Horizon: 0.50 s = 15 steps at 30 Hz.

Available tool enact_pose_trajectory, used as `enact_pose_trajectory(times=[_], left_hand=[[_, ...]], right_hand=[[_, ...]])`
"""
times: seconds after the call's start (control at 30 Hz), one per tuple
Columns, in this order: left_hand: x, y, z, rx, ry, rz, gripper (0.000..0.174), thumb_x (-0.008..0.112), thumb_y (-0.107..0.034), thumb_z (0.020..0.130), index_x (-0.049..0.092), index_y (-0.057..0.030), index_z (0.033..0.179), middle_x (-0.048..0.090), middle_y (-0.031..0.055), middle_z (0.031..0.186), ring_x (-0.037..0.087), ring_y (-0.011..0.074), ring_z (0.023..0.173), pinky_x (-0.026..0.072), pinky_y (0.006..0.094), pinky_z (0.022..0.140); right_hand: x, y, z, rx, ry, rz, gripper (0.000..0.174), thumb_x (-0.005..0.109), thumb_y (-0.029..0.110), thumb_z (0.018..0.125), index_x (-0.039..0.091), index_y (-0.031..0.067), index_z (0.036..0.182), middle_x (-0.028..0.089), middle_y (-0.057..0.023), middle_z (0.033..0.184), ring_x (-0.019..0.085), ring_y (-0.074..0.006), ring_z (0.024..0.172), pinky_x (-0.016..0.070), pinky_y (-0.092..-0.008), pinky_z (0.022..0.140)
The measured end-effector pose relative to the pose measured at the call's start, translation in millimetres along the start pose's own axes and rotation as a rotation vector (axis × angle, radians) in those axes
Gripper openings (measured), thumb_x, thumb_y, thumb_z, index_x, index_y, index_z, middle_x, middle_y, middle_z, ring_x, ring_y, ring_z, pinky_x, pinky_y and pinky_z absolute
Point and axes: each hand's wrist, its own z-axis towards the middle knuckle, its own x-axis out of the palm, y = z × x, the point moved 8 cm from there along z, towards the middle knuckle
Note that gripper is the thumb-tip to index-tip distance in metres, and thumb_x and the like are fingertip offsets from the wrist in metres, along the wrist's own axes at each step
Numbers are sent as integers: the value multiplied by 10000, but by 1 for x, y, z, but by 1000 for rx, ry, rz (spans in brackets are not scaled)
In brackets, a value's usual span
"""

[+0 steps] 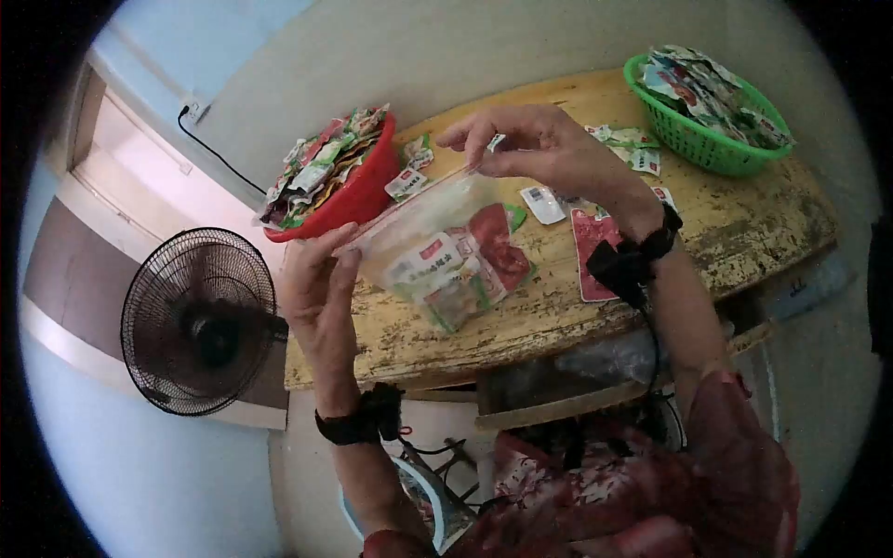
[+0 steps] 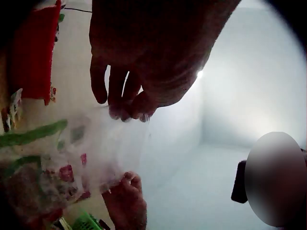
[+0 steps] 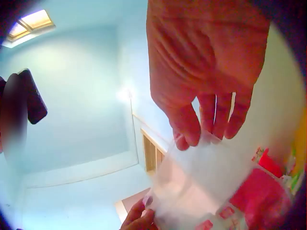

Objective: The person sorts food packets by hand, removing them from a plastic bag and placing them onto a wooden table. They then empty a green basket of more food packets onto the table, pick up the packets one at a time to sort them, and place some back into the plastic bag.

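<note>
A clear zip-top plastic bag hangs above the table, its top edge stretched between both hands and slanting up to the right. My left hand pinches the left end of that edge between thumb and fingers. At the opposite end, my right hand pinches the edge, also seen in the right wrist view, where the bag's film hangs from the fingertips. Inside the bag lie several small printed snack packets, white, green and red, gathered toward the bottom.
On the worn yellow table, a red basket heaped with packets stands at the left and a green basket of packets at the right. Loose packets and a red packet lie between. A fan stands left.
</note>
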Motion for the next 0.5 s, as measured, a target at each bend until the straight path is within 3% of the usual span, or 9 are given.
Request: enact_pose_trajectory(times=[0.07, 0.17, 0.27, 0.37, 0.5], left_hand=[[4, -12, 5, 82, 143, 176, 186, 647, 67, 909, 686, 14, 1083, 632, 80, 1029, 611, 180, 998, 479, 308, 908], [12, -26, 13, 140, 259, 280, 156, 640, 95, 868, 672, -3, 985, 631, 95, 1011, 605, 216, 996, 469, 332, 907], [17, -37, 21, 193, 376, 443, 174, 644, 107, 822, 657, -12, 948, 633, 92, 959, 613, 250, 980, 477, 353, 884], [22, -50, 28, 271, 417, 564, 163, 649, 101, 802, 648, -10, 923, 636, 104, 931, 622, 274, 965, 485, 369, 880], [15, -65, 31, 337, 342, 632, 159, 680, 84, 788, 644, -3, 916, 660, 108, 940, 636, 266, 931, 494, 366, 864]], right_hand=[[0, 9, -3, 43, 74, -81, 81, 647, 53, 926, 673, 47, 1003, 680, -93, 1159, 625, -131, 1068, 498, -306, 917], [5, 25, -8, -93, 193, -468, 100, 649, 52, 880, 647, 46, 980, 690, -97, 1027, 671, -205, 966, 512, -345, 814], [8, 38, -15, -1, 117, -851, 105, 661, 90, 863, 625, 48, 951, 662, -110, 897, 661, -302, 852, 500, -393, 716], [9, 47, -17, -43, 40, -1058, 123, 676, 146, 866, 615, 54, 922, 646, -116, 829, 638, -339, 781, 482, -435, 664], [2, 63, -17, -180, -81, -911, 128, 714, 123, 863, 637, 35, 916, 645, -106, 799, 651, -264, 728, 493, -364, 649]])
